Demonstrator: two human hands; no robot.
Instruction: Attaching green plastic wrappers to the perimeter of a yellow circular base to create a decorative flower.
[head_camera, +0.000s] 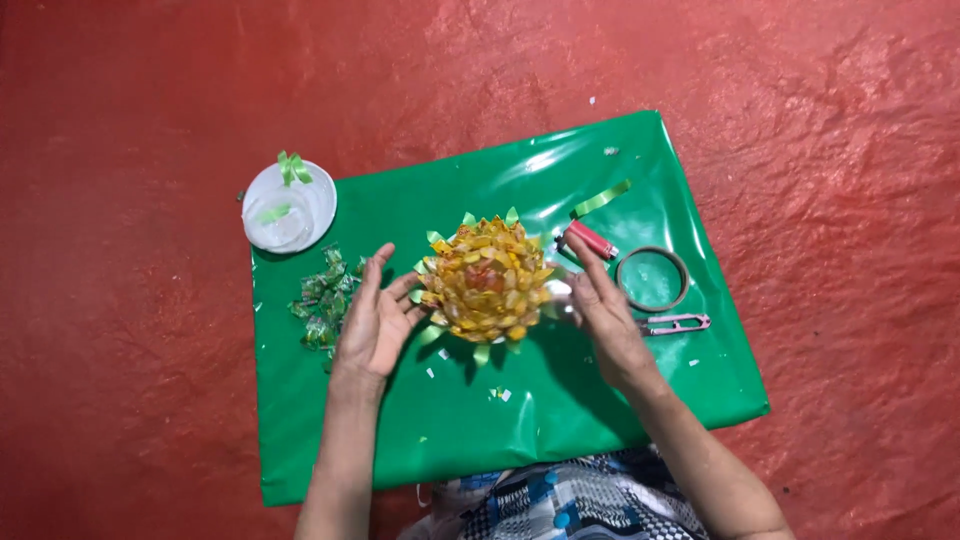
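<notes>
Now, left hand (375, 322), right hand (600, 300), both spread, cupping yellow wrapper flower (485, 280) (green sheet (560, 400) beneath)

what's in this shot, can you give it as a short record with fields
surface: green glossy sheet on a red floor
centre: yellow-orange flower-like craft piece with green tips
left hand: open, fingers against the craft piece's left side
right hand: open, at its right side
left of the hands: pile of green wrapped bits, white round lid with green ribbon
right of the hands: red lighter, tape ring, small pink snips, green ribbon strip
</notes>
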